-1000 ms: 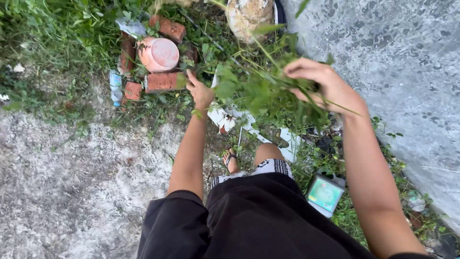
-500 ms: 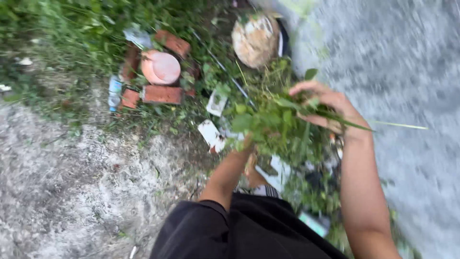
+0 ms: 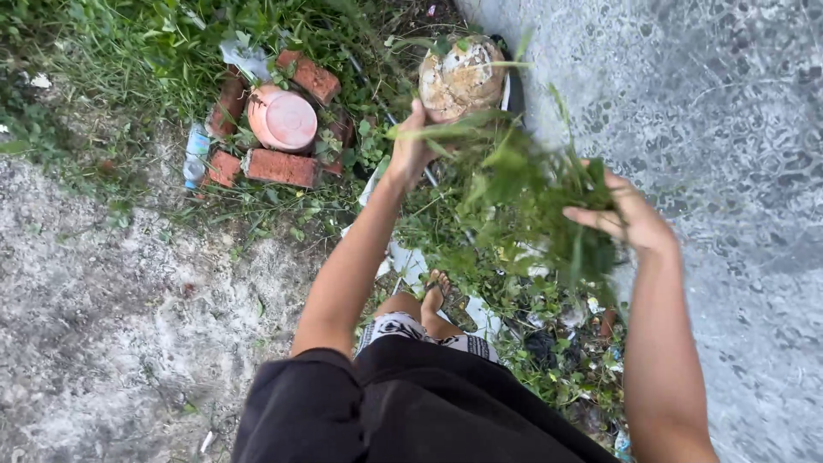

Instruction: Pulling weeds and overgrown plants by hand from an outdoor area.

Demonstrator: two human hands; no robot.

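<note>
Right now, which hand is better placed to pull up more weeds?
Probably the left hand. It reaches forward over the weeds growing on the ground, holding only a few stems. The right hand is already full, gripping a bunch of pulled greens off to the side.

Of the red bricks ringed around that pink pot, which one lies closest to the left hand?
The long brick lying flat below the pink pot. It reaches furthest toward the left hand; the others sit above and left of the pot.
</note>
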